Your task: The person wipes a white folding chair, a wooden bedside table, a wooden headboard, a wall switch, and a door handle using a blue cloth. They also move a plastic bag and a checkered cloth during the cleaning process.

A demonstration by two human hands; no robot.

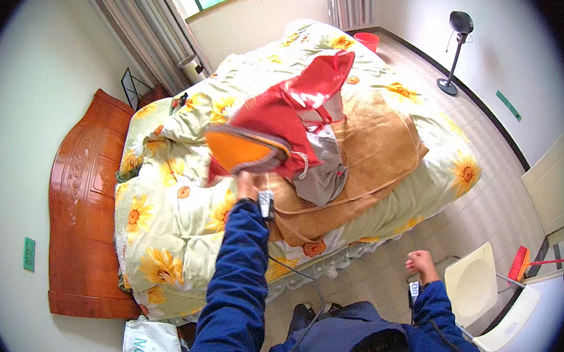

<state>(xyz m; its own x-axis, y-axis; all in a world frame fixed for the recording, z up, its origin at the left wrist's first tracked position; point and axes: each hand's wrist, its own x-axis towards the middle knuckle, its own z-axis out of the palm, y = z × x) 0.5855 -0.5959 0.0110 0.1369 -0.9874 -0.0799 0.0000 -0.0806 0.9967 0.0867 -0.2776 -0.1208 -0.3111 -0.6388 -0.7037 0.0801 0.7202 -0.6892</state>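
Note:
My left hand is raised over the bed, its fingers closed at the striped edge of a red garment. An orange inner side shows within that edge, blurred by motion. The red cloth spreads away from me, with a shiny red part and a pale band at its far end. Beneath it lie a grey cloth and a flat brown blanket-like piece. Held low on the right, my right hand has curled fingers and nothing visible in them. It is near a cream folding chair, apart from it.
A flowered quilt covers the bed, whose wooden headboard stands left. A white bag sits by the near bed corner. Beyond the bed are a red bucket and a black standing fan. A red broom leans right.

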